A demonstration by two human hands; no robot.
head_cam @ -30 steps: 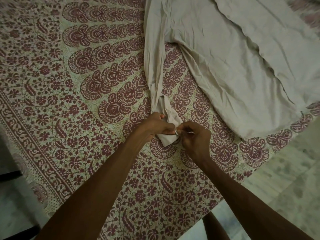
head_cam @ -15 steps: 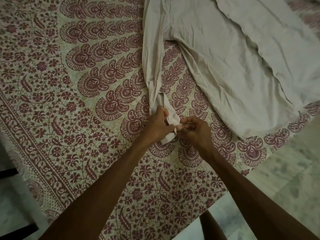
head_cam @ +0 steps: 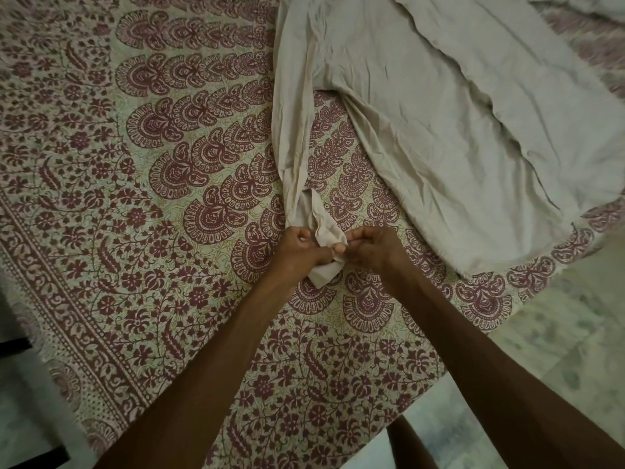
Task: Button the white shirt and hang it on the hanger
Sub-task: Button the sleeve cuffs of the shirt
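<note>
The white shirt [head_cam: 439, 106] lies spread on a patterned bedspread, its body at the upper right. One long sleeve [head_cam: 292, 130] runs down toward me and ends in a cuff [head_cam: 324, 275]. My left hand [head_cam: 299, 253] pinches the cuff's left side. My right hand [head_cam: 373, 247] pinches its right side, fingertips almost touching the left hand's. The cuff's button is hidden by my fingers. No hanger is in view.
The maroon and cream bedspread [head_cam: 135, 198] covers the bed, whose edge runs diagonally at the lower right. Pale tiled floor [head_cam: 558, 340] lies beyond it. A dark bar [head_cam: 13, 345] shows at the left edge. My leg [head_cam: 409, 445] shows below.
Both hands have stayed on the cuff and shifted slightly up the bed. The fingers have worked closer together on the cuff.
</note>
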